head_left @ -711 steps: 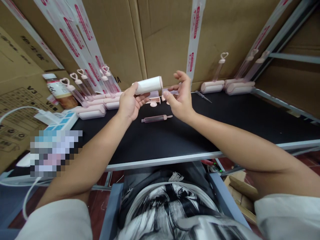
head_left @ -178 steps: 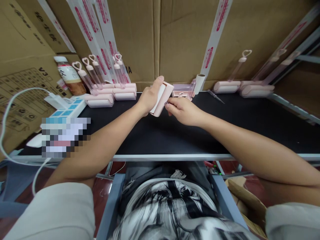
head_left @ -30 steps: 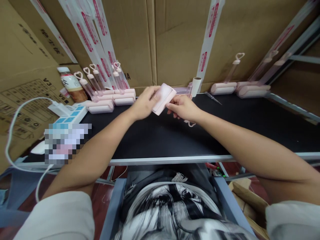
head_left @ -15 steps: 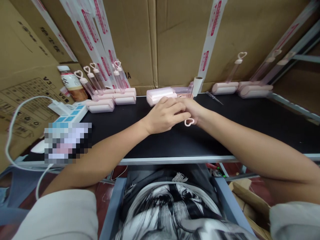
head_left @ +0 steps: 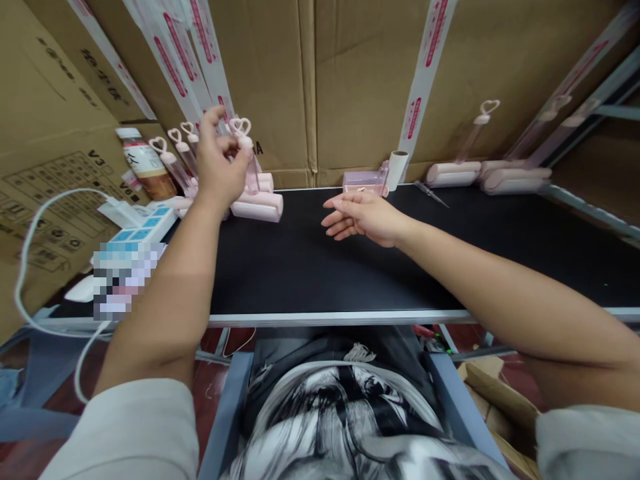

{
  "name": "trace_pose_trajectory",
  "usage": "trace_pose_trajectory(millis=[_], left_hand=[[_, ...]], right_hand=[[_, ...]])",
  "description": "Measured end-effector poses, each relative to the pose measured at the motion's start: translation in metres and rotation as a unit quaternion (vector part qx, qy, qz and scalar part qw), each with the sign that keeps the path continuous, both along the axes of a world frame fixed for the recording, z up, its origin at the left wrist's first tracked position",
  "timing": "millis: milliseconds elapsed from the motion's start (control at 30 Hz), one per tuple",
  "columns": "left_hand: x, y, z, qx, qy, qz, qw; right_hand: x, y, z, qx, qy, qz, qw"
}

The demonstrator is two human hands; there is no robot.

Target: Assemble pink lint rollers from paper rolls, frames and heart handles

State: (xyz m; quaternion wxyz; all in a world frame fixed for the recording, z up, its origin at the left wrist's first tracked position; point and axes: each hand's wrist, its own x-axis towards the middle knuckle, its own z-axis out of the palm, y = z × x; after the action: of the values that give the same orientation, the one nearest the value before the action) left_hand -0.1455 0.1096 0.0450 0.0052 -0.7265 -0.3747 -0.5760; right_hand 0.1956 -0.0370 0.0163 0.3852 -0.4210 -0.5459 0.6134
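Over at the left group of pink lint rollers, my left hand (head_left: 223, 170) is at the upright handle of a lint roller (head_left: 257, 207) with a heart-shaped top. Its thumb overlaps the handle just below the heart, while the index finger stretches up and the fingers are apart. That roller rests on the black tabletop (head_left: 300, 273). My right hand (head_left: 367, 217) hovers above the middle of the table, fingers loosely spread, with nothing in it. Just behind it lies a translucent pink piece (head_left: 363, 180), partly hidden by the hand.
A white paper tube (head_left: 397, 170) and a small screwdriver-like tool (head_left: 433, 193) are near the back edge. More lint rollers (head_left: 454, 173) stand at right. To the left are a drink bottle (head_left: 143, 163), a power strip (head_left: 143, 230) and a white cable (head_left: 23, 267). Cardboard (head_left: 360, 80) walls the back.
My hands have come apart. The left has carried a lint roller from the middle to the front of the left group. The right stays near its place, now with nothing in it.
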Motion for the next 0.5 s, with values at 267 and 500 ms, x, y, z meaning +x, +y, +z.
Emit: trace_pose_trajectory(millis=[267, 500], left_hand=[[-0.023, 0.005, -0.014, -0.025, -0.002, 0.098, 0.995], [-0.009, -0.02, -0.012, -0.024, 0.08, 0.149, 0.985]], right_hand=[[0.007, 0.011, 0.0, 0.073, -0.061, -0.054, 0.994], [0.062, 0.063, 0.011, 0.253, -0.079, -0.335, 0.904]])
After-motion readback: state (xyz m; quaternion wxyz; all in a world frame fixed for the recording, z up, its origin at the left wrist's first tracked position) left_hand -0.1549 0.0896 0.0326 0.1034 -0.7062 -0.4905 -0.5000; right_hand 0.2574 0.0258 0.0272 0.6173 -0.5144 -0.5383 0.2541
